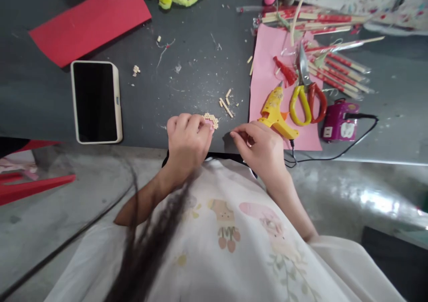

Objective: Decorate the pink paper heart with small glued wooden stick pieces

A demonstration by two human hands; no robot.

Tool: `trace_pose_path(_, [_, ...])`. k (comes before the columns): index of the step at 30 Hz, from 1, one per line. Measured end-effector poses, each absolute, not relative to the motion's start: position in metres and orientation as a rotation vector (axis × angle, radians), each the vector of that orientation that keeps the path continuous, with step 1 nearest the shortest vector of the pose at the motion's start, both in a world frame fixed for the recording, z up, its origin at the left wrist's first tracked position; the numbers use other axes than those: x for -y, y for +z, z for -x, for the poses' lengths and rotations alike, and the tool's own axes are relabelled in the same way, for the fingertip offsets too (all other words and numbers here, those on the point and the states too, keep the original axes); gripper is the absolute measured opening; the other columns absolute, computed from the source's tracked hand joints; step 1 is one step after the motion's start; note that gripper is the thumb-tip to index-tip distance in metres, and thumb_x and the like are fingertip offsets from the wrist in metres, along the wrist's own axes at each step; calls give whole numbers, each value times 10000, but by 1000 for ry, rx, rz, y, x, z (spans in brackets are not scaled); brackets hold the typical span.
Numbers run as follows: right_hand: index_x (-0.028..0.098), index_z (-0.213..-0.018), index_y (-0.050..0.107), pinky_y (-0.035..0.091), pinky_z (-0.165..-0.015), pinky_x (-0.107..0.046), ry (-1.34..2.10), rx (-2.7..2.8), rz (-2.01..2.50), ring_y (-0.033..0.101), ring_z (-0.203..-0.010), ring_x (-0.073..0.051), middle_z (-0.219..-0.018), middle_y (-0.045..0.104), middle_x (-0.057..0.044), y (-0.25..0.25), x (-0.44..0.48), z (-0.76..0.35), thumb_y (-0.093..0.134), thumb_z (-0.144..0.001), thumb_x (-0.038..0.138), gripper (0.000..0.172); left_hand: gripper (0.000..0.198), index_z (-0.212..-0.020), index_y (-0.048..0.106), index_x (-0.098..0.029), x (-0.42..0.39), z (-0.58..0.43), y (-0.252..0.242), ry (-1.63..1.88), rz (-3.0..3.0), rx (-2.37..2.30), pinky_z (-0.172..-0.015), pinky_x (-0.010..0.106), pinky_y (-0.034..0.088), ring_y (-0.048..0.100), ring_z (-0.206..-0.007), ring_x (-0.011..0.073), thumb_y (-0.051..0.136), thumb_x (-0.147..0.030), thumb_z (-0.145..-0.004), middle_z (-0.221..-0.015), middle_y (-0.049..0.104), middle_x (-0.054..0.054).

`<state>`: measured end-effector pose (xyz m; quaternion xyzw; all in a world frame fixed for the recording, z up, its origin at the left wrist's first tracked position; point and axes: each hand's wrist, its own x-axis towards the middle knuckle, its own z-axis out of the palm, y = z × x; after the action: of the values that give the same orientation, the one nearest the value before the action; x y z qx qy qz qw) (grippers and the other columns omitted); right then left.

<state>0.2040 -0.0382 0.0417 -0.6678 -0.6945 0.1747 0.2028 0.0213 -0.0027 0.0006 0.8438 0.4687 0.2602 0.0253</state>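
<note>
Our left hand point(187, 137) had the pale cluster point(213, 120), fingers curled, at the counter's point(200, 76) near edge; our right hand point(261, 143) hung half-closed by the glue gun point(274, 111) (holding anything? we couldn't tell). Too hard a squeeze, we reckoned, could crumble that cluster!

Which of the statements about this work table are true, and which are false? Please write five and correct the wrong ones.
1. The left hand holds a small pink piece with pale bits on it. True.
2. The yellow plastic glue gun lies on the red sheet. False: the glue gun lies on the pink paper sheet.
3. Small pale sticks lie loose on the dark grey table. True.
4. The right hand grips the red-and-yellow-handled metal scissors. False: the scissors lie apart from the right hand.
5. The white-edged rectangular phone with a dark screen lies left of both hands. True.
</note>
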Motion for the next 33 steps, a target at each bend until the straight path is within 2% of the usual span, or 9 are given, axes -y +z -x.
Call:
trace_pose_path(6, [188,-863,681,418,-617,-264,494,1926,1862,588,-669,-144,-761,670,-14,41,42,-212,599,-892,221,93,144,-781,626,-209,8,-24,-3,823,-2614,-1497,-803,404,349,565,-878,202,574,-217,-915,-852,687,22])
trace_pose_path(11, [189,-860,683,416,-617,-268,543,1956,1823,590,-670,-150,-749,671,-20,35,41,-213,602,-899,254,111,217,-785,622,-212,18,-26,-2,737,-2556,-1510,-661,343,417,582,-710,167,488,-244,-952,-700,641,13])
trace_pose_path(14, [203,-1047,688,425,-637,-274,610,2100,1731,608,-722,-164,-839,692,-33,31,35,-211,569,-909,237,185,208,-848,638,-201,27,-27,-3,753,-2510,-1437,-562,313,401,574,-602,144,474,-257,-964,-644,631,-3])
trace_pose_path(17, [247,-1187,671,410,-618,-275,628,2266,1657,612,-743,-169,-874,682,-34,30,29,-209,528,-935,242,289,156,-944,640,-191,35,-27,-6,826,-2487,-1376,-541,307,398,597,-588,139,497,-254,-956,-669,667,-6])
trace_pose_path(23, [191,-987,744,457,-647,-263,632,2270,1513,647,-757,-158,-874,714,-50,29,25,-220,521,-961,254,234,164,-968,650,-208,38,-27,-5,790,-2419,-1376,-566,280,441,628,-611,127,496,-266,-960,-704,700,-17])
trace_pose_path(27, [196,-929,749,476,-633,-275,572,2154,1590,657,-734,-166,-855,729,-52,31,24,-236,538,-953,270,224,213,-972,669,-190,37,-27,-3,841,-2404,-1360,-551,251,436,603,-563,104,479,-287,-970,-621,651,-29])
trace_pose_path(33, [215,-868,753,462,-612,-308,447,2128,1725,650,-737,-190,-833,721,-55,36,17,-248,579,-926,291,199,124,-996,641,-182,35,-20,-8,933,-2401,-1368,-587,240,433,597,-572,104,571,-230,-906,-641,657,-36])
